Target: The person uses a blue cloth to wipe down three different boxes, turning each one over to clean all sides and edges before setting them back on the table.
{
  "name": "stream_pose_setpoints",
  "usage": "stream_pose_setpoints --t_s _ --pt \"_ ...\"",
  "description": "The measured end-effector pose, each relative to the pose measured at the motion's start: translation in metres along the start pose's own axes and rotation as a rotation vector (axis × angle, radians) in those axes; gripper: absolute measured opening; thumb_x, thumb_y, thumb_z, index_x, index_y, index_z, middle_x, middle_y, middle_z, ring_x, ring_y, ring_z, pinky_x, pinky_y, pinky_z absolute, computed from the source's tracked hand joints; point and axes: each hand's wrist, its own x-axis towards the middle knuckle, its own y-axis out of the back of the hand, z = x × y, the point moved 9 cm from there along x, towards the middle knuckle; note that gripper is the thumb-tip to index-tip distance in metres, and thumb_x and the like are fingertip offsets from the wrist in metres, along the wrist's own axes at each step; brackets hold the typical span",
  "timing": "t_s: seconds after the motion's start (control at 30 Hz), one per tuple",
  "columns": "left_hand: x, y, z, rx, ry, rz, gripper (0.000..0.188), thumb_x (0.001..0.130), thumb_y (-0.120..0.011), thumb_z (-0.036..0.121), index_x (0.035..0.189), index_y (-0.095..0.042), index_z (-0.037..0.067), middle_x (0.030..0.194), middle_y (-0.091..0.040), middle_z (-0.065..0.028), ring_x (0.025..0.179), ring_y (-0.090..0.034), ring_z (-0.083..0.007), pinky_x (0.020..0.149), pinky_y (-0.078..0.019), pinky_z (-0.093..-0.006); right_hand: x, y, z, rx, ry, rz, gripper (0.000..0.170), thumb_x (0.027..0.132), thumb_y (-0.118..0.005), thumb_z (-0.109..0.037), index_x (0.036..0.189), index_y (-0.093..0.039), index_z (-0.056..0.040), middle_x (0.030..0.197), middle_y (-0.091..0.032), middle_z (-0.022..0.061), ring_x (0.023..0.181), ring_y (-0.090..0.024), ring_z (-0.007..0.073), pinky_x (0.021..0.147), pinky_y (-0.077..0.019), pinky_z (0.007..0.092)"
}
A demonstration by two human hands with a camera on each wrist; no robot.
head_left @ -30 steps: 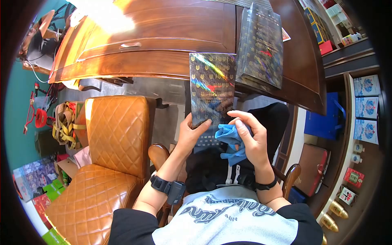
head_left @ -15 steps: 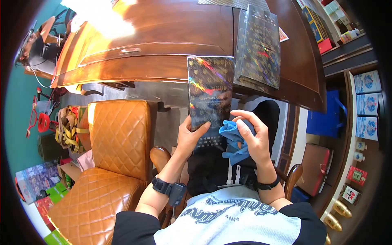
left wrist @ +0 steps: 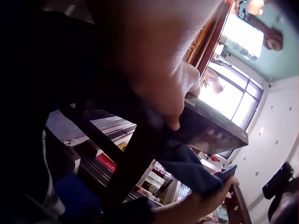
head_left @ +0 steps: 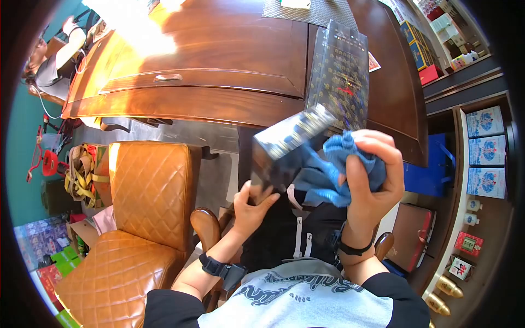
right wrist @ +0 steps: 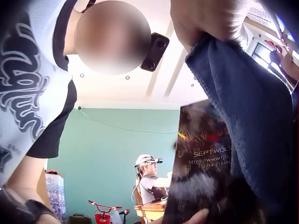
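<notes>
My left hand (head_left: 251,212) grips the near end of a dark glossy box (head_left: 268,169) with gold and silver print. The box is tilted over my lap, its bright narrow side (head_left: 298,131) turned up. To the right, my right hand (head_left: 377,177) holds a bunched blue cloth (head_left: 331,177) between thumb and fingers. Part of the cloth hangs loose and overlaps the box's right side. In the right wrist view the cloth (right wrist: 247,98) hangs in front of the box's lettered face (right wrist: 196,163). The left wrist view shows the box (left wrist: 210,128) above the cloth (left wrist: 189,168).
Similar dark boxes (head_left: 342,74) lie on the wooden desk (head_left: 219,65) ahead. A tan quilted chair (head_left: 156,188) stands at my left, beside a wooden armrest (head_left: 206,223). Shelves with packages (head_left: 485,150) line the right. Another person (head_left: 52,57) sits at the far left.
The box has gone from showing its broad printed face to being tilted with a narrow side up. My right hand and the cloth have moved up and to the right.
</notes>
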Motion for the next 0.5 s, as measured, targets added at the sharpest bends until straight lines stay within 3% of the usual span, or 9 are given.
stream_pose_setpoints --t_s 0.07,0.13,0.17,0.27,0.37,0.43,0.5 --pt "-0.001 -0.010 0.012 -0.010 -0.100 -0.056 0.045 0.077 -0.088 0.008 0.113 -0.064 -0.002 0.081 -0.064 -0.0023 0.067 -0.052 -0.0056 0.068 -0.0501 -0.0232 0.010 -0.007 -0.011 -0.164 0.168 0.020 0.023 0.079 -0.073 0.008 0.100 -0.070 -0.0006 0.102 -0.070 0.0140 0.095 -0.066 0.0234 0.089 -0.0510 0.0326" --pt "-0.008 -0.017 -0.004 -0.100 0.072 -0.082 0.039 0.076 -0.088 0.000 0.081 -0.049 0.002 0.075 -0.047 0.0026 0.075 -0.058 -0.0079 0.073 -0.0534 -0.0247 0.015 -0.011 -0.017 -0.345 0.297 0.057 0.021 0.079 -0.075 0.007 0.098 -0.072 -0.0015 0.099 -0.072 0.0134 0.092 -0.066 0.0249 0.086 -0.0512 0.0330" --pt "-0.007 -0.015 -0.001 -0.021 -0.008 -0.079 0.049 0.076 -0.087 0.007 0.118 -0.063 -0.001 0.075 -0.062 -0.0008 0.063 -0.050 -0.0065 0.064 -0.0491 -0.0226 0.013 -0.009 -0.019 -0.445 0.344 0.071 0.020 0.079 -0.076 0.006 0.097 -0.073 -0.0019 0.098 -0.073 0.0125 0.090 -0.066 0.0252 0.084 -0.0512 0.0331" --pt "-0.003 -0.010 0.003 -0.017 -0.067 -0.041 0.044 0.077 -0.087 0.008 0.114 -0.065 0.001 0.071 -0.059 0.0016 0.060 -0.047 -0.0041 0.059 -0.0445 -0.0215 0.008 0.001 -0.009 -0.547 0.334 0.081 0.021 0.078 -0.077 0.004 0.098 -0.073 -0.0022 0.099 -0.074 0.0114 0.088 -0.065 0.0249 0.082 -0.0510 0.0331" --pt "-0.002 -0.015 0.004 -0.008 -0.070 -0.089 0.046 0.077 -0.086 0.003 0.117 -0.065 0.001 0.070 -0.057 0.0024 0.059 -0.044 -0.0039 0.059 -0.0444 -0.0210 0.008 0.006 0.004 -0.452 0.277 0.058 0.021 0.079 -0.077 0.004 0.099 -0.074 -0.0019 0.100 -0.074 0.0112 0.090 -0.066 0.0245 0.083 -0.0509 0.0329" --pt "-0.007 -0.020 -0.004 -0.041 -0.044 -0.146 0.047 0.077 -0.084 0.001 0.120 -0.064 -0.001 0.089 -0.070 -0.0076 0.076 -0.063 -0.0123 0.072 -0.0527 -0.0257 0.007 0.012 0.006 -0.398 0.230 0.119 0.020 0.080 -0.076 0.004 0.099 -0.074 -0.0019 0.099 -0.074 0.0114 0.091 -0.066 0.0244 0.083 -0.0509 0.0336" --pt "-0.005 -0.023 0.015 -0.041 -0.126 -0.170 0.048 0.077 -0.083 0.001 0.121 -0.064 -0.002 0.103 -0.072 -0.0143 0.091 -0.069 -0.0208 0.082 -0.0547 -0.0304 0.010 0.016 0.004 -0.392 0.225 0.150 0.019 0.080 -0.076 0.004 0.098 -0.074 -0.0020 0.099 -0.073 0.0115 0.091 -0.066 0.0245 0.084 -0.0510 0.0339"
